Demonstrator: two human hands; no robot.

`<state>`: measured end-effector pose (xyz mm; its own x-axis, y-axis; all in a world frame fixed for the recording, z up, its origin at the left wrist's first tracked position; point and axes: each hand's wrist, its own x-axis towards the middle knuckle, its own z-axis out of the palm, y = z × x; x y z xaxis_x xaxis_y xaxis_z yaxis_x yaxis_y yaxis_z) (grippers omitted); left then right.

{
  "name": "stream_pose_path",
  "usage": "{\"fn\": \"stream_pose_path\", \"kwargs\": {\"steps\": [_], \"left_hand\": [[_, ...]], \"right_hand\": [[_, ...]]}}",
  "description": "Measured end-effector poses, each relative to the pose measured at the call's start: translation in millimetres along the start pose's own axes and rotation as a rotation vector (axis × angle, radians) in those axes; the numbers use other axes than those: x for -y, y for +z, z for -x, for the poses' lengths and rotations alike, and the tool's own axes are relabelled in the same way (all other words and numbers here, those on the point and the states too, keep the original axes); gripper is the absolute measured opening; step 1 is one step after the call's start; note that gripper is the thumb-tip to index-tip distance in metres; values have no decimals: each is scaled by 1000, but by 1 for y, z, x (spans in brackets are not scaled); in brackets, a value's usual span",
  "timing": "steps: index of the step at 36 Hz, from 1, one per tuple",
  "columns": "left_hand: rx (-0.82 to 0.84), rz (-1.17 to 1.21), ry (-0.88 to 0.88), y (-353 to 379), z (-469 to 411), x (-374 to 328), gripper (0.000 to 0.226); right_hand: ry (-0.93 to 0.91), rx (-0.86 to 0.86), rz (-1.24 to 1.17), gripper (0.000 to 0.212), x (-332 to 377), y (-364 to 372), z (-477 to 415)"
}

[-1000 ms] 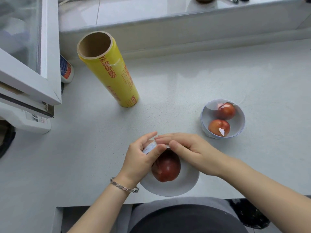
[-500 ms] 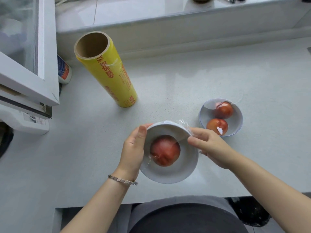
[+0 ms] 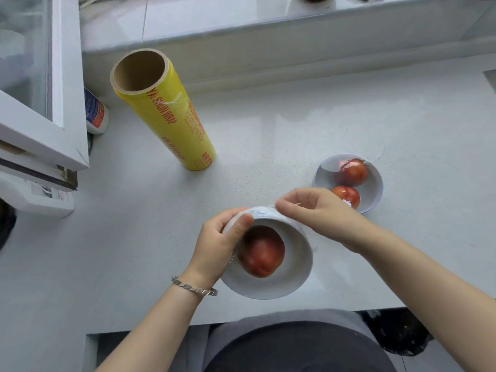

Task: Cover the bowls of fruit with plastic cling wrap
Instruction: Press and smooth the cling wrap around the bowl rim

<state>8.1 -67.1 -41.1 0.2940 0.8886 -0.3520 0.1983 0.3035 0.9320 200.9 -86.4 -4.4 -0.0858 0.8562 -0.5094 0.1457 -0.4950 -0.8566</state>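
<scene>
A white bowl with one red fruit sits tilted toward me near the counter's front edge, clear cling wrap stretched over it. My left hand grips the bowl's far-left rim, thumb over the edge. My right hand pinches the bunched wrap at the far rim. Behind my right hand stands a second small bowl holding two red fruits, with film over its top. The yellow cling wrap roll stands upright at the back left.
The white counter ends in a raised ledge at the back. An open window frame juts in at the left, with a small bottle behind it. A bracelet circles my left wrist.
The bowl has tipped back toward me after lying flatter half a second ago. My right hand moved from the bowl's right side up to its far rim, and my left thumb hooked over the rim.
</scene>
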Motion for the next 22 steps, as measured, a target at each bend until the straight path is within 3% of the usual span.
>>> {"fn": "stream_pose_path", "kwargs": {"steps": [2,5,8,14,22], "left_hand": [[11,-21,-2,3,2,0,43],[9,-39,12,4,5,2,53],[-1,-14,35,3,7,2,60],[-23,1,85,2,10,4,80],[-76,-14,98,0,15,5,83]], "right_hand": [[21,-11,55,26,5,2,-2],[23,-3,76,23,11,4,-3],[48,-40,-36,17,11,3,-5],[123,-161,-217,24,-1,12,-10],[61,-172,-82,20,-7,12,-6]]}}
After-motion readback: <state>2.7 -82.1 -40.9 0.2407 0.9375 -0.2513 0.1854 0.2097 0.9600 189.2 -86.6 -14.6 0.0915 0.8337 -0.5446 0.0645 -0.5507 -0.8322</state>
